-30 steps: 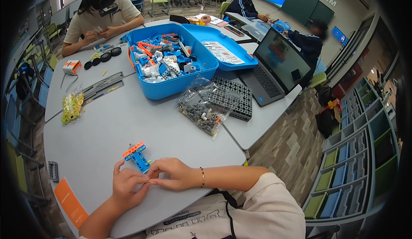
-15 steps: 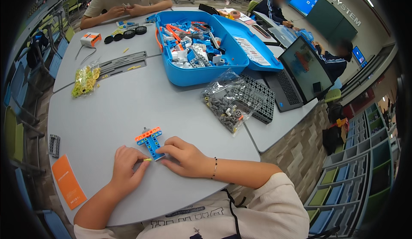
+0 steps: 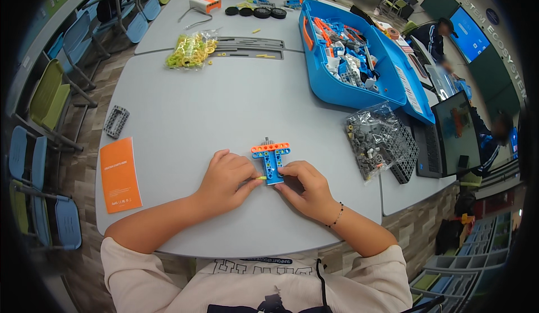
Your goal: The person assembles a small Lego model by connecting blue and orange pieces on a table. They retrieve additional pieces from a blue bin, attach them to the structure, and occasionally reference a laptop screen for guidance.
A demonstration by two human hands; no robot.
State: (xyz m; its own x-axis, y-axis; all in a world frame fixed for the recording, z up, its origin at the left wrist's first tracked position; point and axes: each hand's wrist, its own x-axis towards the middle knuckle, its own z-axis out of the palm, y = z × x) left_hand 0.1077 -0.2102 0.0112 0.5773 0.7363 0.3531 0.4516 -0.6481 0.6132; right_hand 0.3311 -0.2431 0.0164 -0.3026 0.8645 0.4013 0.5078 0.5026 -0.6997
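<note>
A T-shaped building-block assembly [image 3: 270,161] stands near the table's front edge. Its blue beams carry an orange beam across the far end, with a grey piece behind it. My right hand [image 3: 306,188] is closed on the assembly's lower right side, thumb at the near end. Between the thumb and fingertips of my left hand [image 3: 229,181] is a small yellow-green connector pin [image 3: 261,178]. The pin's tip meets the left side of the blue beams; whether it sits in a hole is too small to tell.
A blue storage box [image 3: 359,83] full of parts stands at the back right, beside a bag of grey parts [image 3: 368,144] and a laptop [image 3: 449,139]. A bag of yellow pieces [image 3: 192,50] lies far left. An orange booklet [image 3: 120,175] lies at left. Another person sits opposite.
The view has swung, so the table contents appear shifted right. The yellow-green pin, apart from the blue beams before, is now against their left side.
</note>
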